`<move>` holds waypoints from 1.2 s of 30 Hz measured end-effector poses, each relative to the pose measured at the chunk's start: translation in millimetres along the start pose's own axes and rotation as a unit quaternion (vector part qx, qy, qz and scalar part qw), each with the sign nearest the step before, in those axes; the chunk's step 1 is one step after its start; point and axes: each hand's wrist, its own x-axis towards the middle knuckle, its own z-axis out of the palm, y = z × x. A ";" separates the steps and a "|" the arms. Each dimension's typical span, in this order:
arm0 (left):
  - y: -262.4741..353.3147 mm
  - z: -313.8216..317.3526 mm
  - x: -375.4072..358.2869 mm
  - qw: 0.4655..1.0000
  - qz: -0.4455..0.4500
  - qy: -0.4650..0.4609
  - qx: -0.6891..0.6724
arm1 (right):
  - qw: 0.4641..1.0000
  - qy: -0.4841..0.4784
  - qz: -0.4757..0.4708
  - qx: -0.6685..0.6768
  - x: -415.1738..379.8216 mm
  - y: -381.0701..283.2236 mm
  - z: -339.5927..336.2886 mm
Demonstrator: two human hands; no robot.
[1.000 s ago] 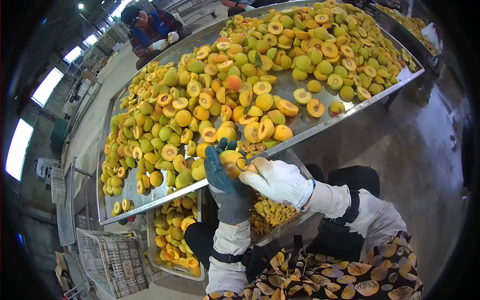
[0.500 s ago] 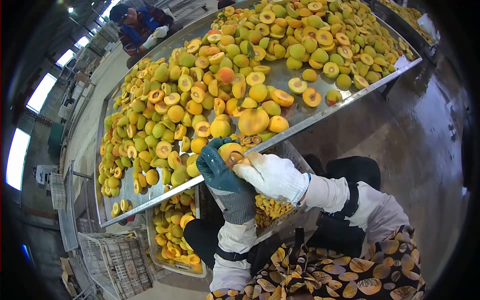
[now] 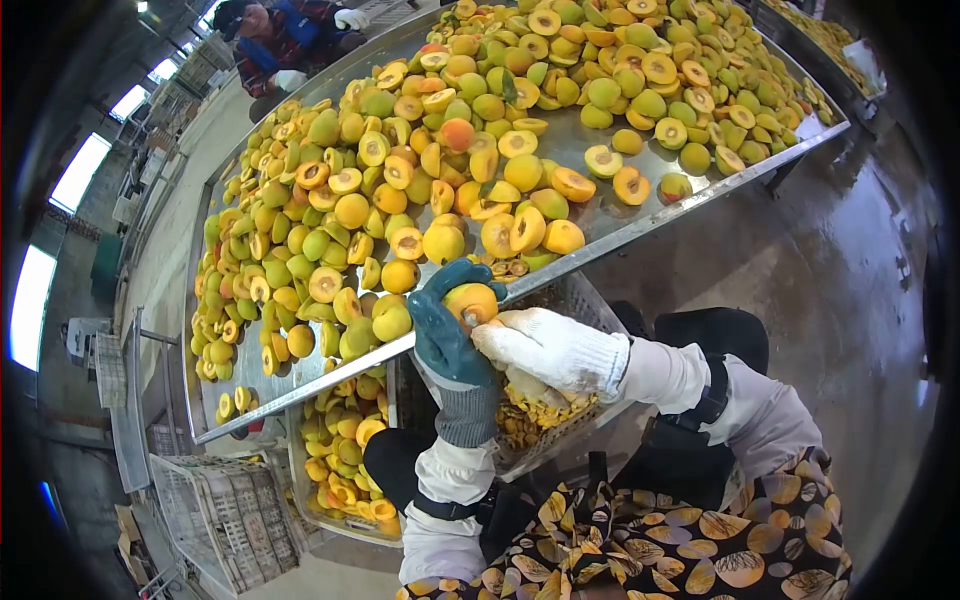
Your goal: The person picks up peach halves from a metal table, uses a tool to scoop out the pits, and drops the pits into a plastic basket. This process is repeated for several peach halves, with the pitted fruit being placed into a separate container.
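My left hand [image 3: 447,335], in a dark green coated glove, is closed around a yellow peach half [image 3: 468,298] at the table's near edge. The fruit's cut side is turned towards my right hand [image 3: 555,350], which wears a white knit glove. Its fingers are pinched together at the pit hollow, around a small looped pitting tool [image 3: 472,317] that is mostly hidden by the fingertips and fruit. Just beyond my hands, many halved peaches [image 3: 400,240] are heaped on the metal table [image 3: 640,215].
Below the table edge, one crate [image 3: 398,400] holds peach halves and another crate [image 3: 600,305] holds small yellow pieces. Stacked crates [image 3: 225,520] stand at lower left. A co-worker [image 3: 285,45] is at the far left side of the table. The floor at right looks wet.
The metal loop, visible at the cut face before, is now mostly hidden. My right hand has turned flatter against the fruit. The co-worker's hands have moved apart.
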 end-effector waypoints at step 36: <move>54.1 -232.1 -18.9 0.618 -0.085 0.211 0.752 | 0.748 -0.014 0.031 -0.663 18.7 59.5 -16.0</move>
